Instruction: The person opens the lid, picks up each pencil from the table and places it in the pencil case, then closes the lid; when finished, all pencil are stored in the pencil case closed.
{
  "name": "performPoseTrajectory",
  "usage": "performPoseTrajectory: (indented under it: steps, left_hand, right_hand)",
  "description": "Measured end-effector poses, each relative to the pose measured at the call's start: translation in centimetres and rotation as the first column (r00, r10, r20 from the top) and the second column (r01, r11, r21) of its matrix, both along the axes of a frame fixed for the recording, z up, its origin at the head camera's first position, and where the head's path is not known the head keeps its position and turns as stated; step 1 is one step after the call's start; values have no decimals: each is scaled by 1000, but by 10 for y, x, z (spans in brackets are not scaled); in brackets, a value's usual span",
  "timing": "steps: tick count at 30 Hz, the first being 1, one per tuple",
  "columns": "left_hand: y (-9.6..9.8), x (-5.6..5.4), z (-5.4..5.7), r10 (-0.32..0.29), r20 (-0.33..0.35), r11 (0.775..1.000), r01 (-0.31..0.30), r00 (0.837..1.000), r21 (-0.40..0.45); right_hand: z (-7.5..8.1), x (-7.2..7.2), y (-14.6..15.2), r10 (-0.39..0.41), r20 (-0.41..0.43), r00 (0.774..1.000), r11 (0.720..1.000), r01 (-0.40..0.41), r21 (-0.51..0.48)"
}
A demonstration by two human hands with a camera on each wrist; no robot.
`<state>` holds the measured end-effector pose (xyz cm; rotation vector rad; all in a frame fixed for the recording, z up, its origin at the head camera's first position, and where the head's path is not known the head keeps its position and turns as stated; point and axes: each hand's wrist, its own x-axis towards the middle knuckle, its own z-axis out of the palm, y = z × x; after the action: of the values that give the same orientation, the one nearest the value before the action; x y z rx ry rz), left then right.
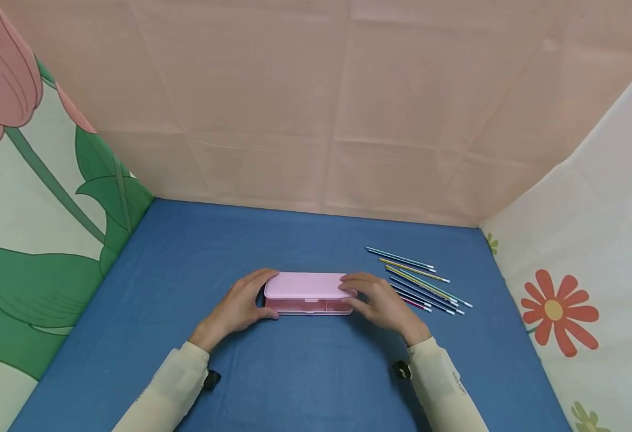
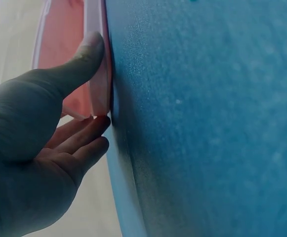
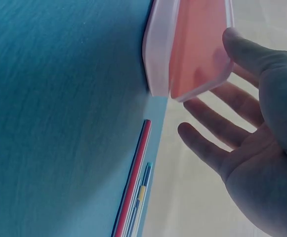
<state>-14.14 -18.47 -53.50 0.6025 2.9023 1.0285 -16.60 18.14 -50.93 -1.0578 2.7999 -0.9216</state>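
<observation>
A pink plastic pencil case [image 1: 307, 285] lies lengthwise on the blue cloth, its lid tilted partly up at the front. My left hand [image 1: 243, 303] grips the case's left end. In the left wrist view, its thumb [image 2: 91, 54] presses the front of the base while the fingers reach round the end. At the other end, my right hand [image 1: 378, 300] holds the lid's right edge. The right wrist view shows the thumb [image 3: 247, 47] at the rim of the raised lid [image 3: 200, 49], with some fingers behind it. What lies inside the case is mostly hidden.
Several pencils [image 1: 424, 282] in blue, teal, yellow and red lie loosely side by side, just beyond the right hand. The blue cloth [image 1: 305, 372] covers the table. Beige fabric [image 1: 316, 120] hangs at the back, with printed flower panels at both sides.
</observation>
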Motion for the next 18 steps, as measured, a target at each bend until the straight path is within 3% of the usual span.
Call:
performPoseTrajectory:
  steps: [11, 18]
  left_hand:
    - [1, 0, 0, -28, -32, 1000, 28, 999, -3]
    - [-1, -3, 1, -27, -8, 999, 27, 1000, 28]
  right_hand:
    - [6, 0, 7, -22, -78, 997, 998, 18, -58]
    - [8, -10, 2, -94, -163, 982, 982, 65, -176]
